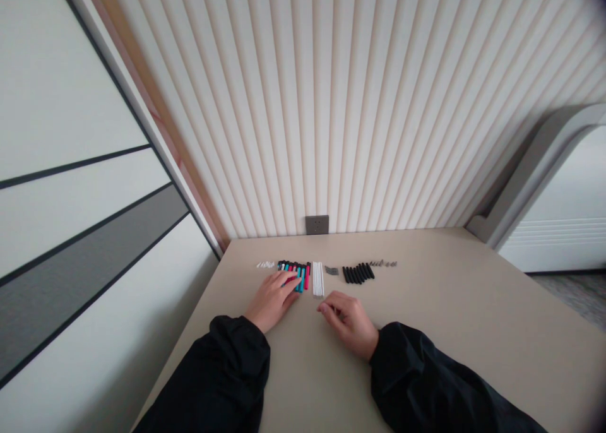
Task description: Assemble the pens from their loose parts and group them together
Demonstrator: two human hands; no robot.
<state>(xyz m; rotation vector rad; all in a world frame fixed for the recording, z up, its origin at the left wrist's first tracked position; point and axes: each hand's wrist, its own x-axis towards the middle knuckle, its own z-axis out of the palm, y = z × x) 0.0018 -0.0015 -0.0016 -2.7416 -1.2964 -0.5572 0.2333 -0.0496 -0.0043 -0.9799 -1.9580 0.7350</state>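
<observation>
Coloured tubes under the left hand

Coloured tubes (302, 276), smooth, teal and pink with dark ends, lie in a row on the table (426, 294), left of the white rods (317, 279). Left hand (273, 296) spread over them, fingertips touching; cannot tell whether it grips one. Right hand (349, 322) curled, thumb and forefinger drawn together just beside the rods' near ends. Rods slim, straight, parallel. Rightward: small grey pieces (332, 271), matt black cylinders (358, 273), tiny metallic-looking bits (391, 264). Far left: white slivers (266, 264). Behind: vertically ribbed wall (317, 105), flat dark socket (317, 225).
</observation>
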